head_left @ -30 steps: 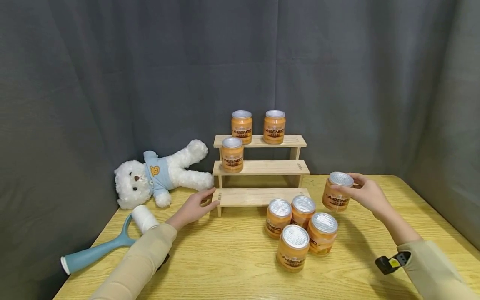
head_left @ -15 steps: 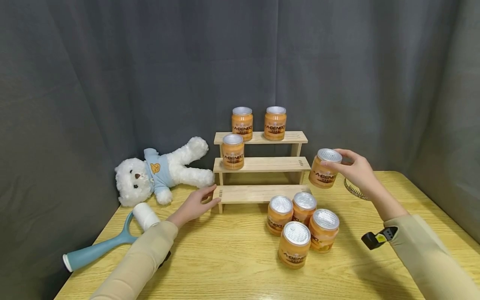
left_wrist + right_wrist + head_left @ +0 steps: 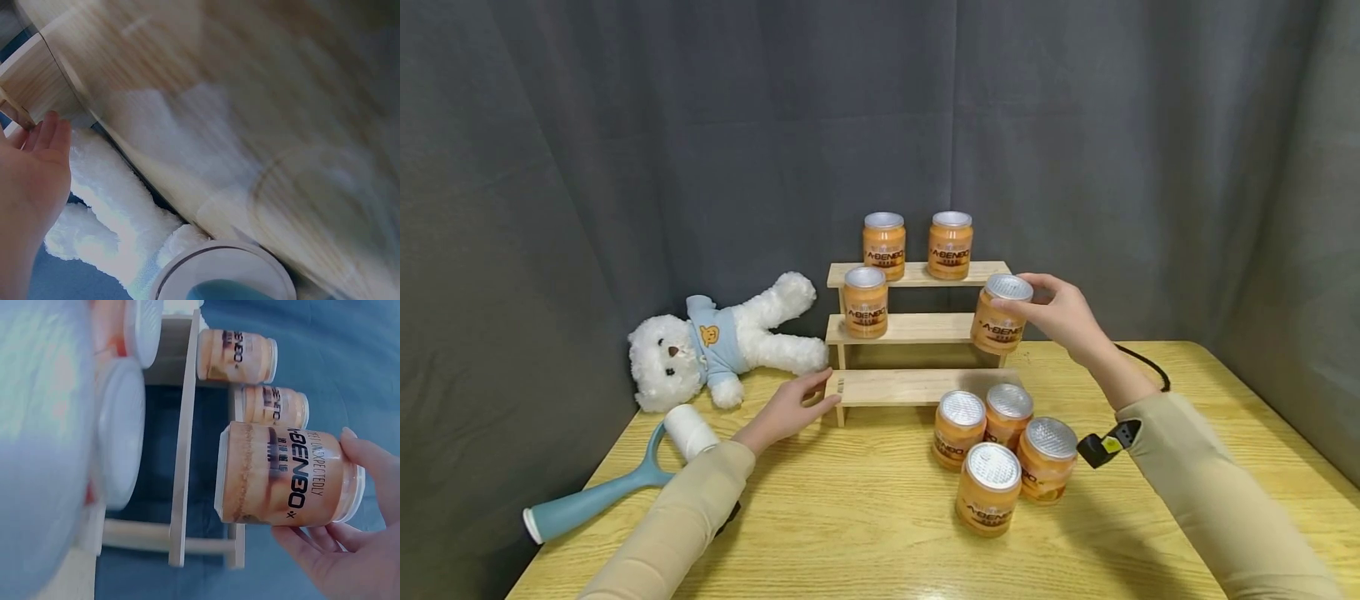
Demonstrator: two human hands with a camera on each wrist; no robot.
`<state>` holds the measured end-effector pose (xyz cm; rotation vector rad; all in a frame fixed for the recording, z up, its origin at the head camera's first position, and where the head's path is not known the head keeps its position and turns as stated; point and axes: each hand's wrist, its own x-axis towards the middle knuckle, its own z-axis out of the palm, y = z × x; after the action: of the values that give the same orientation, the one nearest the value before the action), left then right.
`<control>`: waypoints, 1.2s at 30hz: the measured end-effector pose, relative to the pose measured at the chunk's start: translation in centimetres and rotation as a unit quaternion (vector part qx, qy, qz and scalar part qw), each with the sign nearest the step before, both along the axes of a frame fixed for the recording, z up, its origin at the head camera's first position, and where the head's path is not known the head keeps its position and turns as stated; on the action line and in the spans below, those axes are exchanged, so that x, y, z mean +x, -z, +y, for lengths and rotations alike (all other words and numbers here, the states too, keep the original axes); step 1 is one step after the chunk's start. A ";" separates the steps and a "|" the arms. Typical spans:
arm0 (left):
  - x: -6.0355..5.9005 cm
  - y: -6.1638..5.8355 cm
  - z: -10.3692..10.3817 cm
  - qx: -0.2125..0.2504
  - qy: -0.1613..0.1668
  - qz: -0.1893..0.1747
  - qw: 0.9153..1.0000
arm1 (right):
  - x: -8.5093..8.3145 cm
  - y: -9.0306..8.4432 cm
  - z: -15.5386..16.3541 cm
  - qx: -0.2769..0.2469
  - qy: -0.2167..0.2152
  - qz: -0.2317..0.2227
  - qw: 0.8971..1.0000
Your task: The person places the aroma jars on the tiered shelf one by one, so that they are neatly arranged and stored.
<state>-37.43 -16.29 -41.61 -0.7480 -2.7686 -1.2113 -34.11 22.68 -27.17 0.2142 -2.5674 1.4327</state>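
My right hand [image 3: 1051, 315] grips an orange jar with a silver lid [image 3: 998, 317] by its top, holding it in the air at the right end of the middle step of a three-tier wooden shelf [image 3: 917, 329]. The right wrist view shows the same held jar [image 3: 284, 475] close up, fingers [image 3: 369, 456] curled around its lid end. The top step carries two jars [image 3: 883, 244] [image 3: 950, 243], the middle step one jar [image 3: 865, 301]. My left hand [image 3: 793, 408] lies flat on the table, fingertips touching the bottom step's left end [image 3: 34, 78].
Several more orange jars [image 3: 1000, 454] cluster on the yellow wooden table [image 3: 865, 533] in front of the shelf. A white teddy bear [image 3: 718, 346] lies at the left, with a blue-handled lint roller [image 3: 602, 492] near the left edge. A dark curtain hangs behind.
My right hand lifted the jar off the table at the right and carried it up and leftward to the middle step. The left hand stayed put.
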 end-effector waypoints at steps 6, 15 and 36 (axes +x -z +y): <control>-0.1 0.1 0.0 0.000 -0.002 -0.004 1.000 | -1.5 0.0 -2.2 -0.014 -0.012 0.009 1.000; 0.0 0.0 -0.1 0.004 0.002 -0.007 1.000 | -3.6 0.5 -5.0 -0.031 -0.038 0.030 0.998; -0.1 0.1 -0.1 -0.001 0.000 -0.005 1.000 | -6.0 1.5 -8.0 -0.036 -0.051 0.003 0.998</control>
<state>-37.52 -16.35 -41.71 -0.7433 -2.7784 -1.2151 -40.11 14.69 -28.63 0.3416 -2.5272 1.5547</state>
